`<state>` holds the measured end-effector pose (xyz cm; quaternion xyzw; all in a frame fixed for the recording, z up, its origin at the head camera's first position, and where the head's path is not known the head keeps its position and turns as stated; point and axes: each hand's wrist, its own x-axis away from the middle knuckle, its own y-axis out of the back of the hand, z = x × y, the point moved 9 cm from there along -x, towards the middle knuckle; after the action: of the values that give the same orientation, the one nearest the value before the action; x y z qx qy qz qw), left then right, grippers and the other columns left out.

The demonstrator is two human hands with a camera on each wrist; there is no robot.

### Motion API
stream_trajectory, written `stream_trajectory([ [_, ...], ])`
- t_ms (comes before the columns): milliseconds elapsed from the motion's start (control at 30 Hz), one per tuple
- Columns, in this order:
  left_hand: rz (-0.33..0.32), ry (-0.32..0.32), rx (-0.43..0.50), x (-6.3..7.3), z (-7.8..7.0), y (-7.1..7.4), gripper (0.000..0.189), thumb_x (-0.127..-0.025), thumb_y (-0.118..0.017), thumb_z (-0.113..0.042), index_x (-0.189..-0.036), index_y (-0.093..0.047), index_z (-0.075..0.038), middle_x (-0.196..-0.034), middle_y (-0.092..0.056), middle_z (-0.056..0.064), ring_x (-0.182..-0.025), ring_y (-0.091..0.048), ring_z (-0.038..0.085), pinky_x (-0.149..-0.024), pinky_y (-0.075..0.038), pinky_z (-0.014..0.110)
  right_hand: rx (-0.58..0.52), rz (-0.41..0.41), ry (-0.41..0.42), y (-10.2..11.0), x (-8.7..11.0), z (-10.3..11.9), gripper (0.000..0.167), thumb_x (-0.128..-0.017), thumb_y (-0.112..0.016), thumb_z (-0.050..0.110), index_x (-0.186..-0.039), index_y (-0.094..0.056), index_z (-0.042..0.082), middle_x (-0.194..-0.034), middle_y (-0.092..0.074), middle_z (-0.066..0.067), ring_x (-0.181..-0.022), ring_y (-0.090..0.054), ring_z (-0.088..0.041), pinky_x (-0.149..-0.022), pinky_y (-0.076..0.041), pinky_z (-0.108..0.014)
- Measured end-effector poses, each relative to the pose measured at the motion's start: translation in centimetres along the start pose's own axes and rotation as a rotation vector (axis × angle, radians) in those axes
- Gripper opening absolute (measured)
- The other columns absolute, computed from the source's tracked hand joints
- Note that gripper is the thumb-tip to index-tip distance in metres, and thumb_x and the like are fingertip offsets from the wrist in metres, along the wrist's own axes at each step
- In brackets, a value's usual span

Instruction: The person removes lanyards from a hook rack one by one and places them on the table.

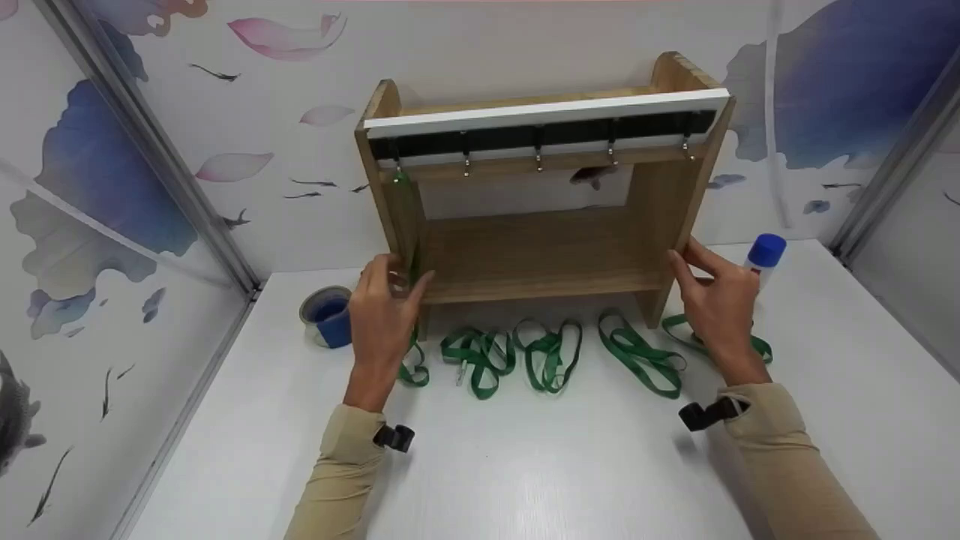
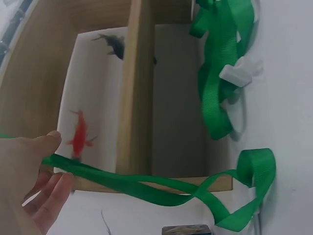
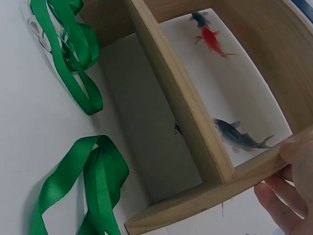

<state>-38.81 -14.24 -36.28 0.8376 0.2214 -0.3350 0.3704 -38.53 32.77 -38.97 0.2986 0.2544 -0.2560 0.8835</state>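
A wooden rack [image 1: 540, 251] with a white-and-black strip of metal hooks [image 1: 538, 135] stands at the back of the table. My left hand [image 1: 382, 311] grips the edge of its left side panel, thumb inside and fingers outside. One green lanyard [image 2: 161, 193] hangs from the leftmost hook and runs down through that hand to the table. On the other side, my right hand [image 1: 716, 300] pinches the right panel's front edge between thumb and fingers. Several looped green lanyards [image 1: 641, 356] lie in a row before the rack; the rightmost is partly behind my right wrist.
Left of the rack sits a roll of blue tape [image 1: 330, 319]. A white tube with a blue cap [image 1: 766, 251] stands behind my right hand. Metal-framed walls printed with fish and petals border the white table [image 1: 540, 465].
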Motion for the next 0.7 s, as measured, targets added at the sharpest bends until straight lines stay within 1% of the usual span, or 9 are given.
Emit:
stream_trajectory([
  [100,-0.02,-0.022,-0.012,0.1,0.1,-0.1,0.034,-0.097,-0.085,-0.023,-0.121,-0.069,-0.004,-0.107,-0.075,0.014,-0.096,-0.077,0.025,-0.084,-0.069,0.039,-0.005,-0.001,0.003,-0.1,0.0,0.1,0.046,-0.104,-0.075,0.031,-0.147,-0.067,0.017,-0.136,-0.075,-0.012,-0.123,-0.076,-0.036,-0.08,-0.046,0.002],
  [233,-0.039,-0.057,0.013,-0.1,0.1,0.5,0.022,-0.1,-0.08,-0.011,-0.119,-0.071,-0.004,-0.106,-0.076,0.014,-0.098,-0.078,0.026,-0.086,-0.069,0.038,-0.009,-0.001,-0.007,-0.1,0.1,0.0,0.045,-0.104,-0.074,0.031,-0.147,-0.067,0.019,-0.137,-0.075,-0.011,-0.124,-0.075,-0.035,-0.08,-0.047,0.002],
  [333,-0.066,-0.089,0.039,-0.5,0.0,1.6,0.018,-0.1,-0.078,-0.006,-0.117,-0.072,-0.003,-0.106,-0.077,0.015,-0.098,-0.079,0.026,-0.087,-0.069,0.038,-0.009,0.001,-0.012,-0.1,0.0,-0.1,0.045,-0.105,-0.073,0.033,-0.148,-0.066,0.02,-0.138,-0.074,-0.01,-0.125,-0.075,-0.034,-0.08,-0.047,0.001],
  [433,-0.116,-0.125,0.074,-0.8,-0.2,3.1,0.014,-0.099,-0.077,-0.002,-0.113,-0.076,-0.002,-0.102,-0.076,0.015,-0.095,-0.078,0.026,-0.087,-0.069,0.039,-0.012,0.004,-0.019,-0.1,0.0,-0.2,0.045,-0.106,-0.072,0.036,-0.148,-0.066,0.022,-0.139,-0.074,-0.009,-0.127,-0.074,-0.033,-0.08,-0.048,0.001],
  [500,-0.162,-0.157,0.11,-1.0,-0.8,4.2,0.013,-0.098,-0.077,0.001,-0.11,-0.078,-0.002,-0.099,-0.075,0.015,-0.093,-0.078,0.026,-0.085,-0.069,0.04,-0.018,0.006,-0.021,-0.1,0.0,-0.3,0.045,-0.106,-0.072,0.037,-0.148,-0.066,0.022,-0.14,-0.073,-0.008,-0.128,-0.074,-0.033,-0.079,-0.048,0.001],
  [567,-0.208,-0.195,0.141,-1.0,-1.7,5.4,0.013,-0.097,-0.077,0.003,-0.107,-0.081,-0.004,-0.094,-0.074,0.014,-0.088,-0.077,0.025,-0.084,-0.068,0.033,-0.02,0.006,-0.023,-0.1,0.0,-0.3,0.045,-0.105,-0.072,0.037,-0.148,-0.066,0.022,-0.14,-0.073,-0.008,-0.128,-0.074,-0.033,-0.079,-0.048,0.001],
  [633,-0.247,-0.236,0.164,-1.1,-3.0,6.4,0.014,-0.096,-0.078,0.004,-0.105,-0.083,-0.005,-0.091,-0.075,0.013,-0.083,-0.075,0.023,-0.083,-0.065,0.023,-0.018,0.007,-0.024,-0.1,0.0,-0.4,0.046,-0.105,-0.072,0.037,-0.148,-0.066,0.021,-0.14,-0.073,-0.008,-0.128,-0.073,-0.033,-0.079,-0.048,0.001],
  [700,-0.268,-0.271,0.186,-1.1,-4.4,7.3,0.015,-0.095,-0.079,0.004,-0.104,-0.085,-0.006,-0.089,-0.077,0.012,-0.08,-0.075,0.022,-0.082,-0.06,0.015,-0.017,0.006,-0.026,0.0,0.0,-0.4,0.046,-0.105,-0.072,0.037,-0.147,-0.066,0.021,-0.139,-0.073,-0.009,-0.128,-0.073,-0.034,-0.078,-0.048,0.001],
])
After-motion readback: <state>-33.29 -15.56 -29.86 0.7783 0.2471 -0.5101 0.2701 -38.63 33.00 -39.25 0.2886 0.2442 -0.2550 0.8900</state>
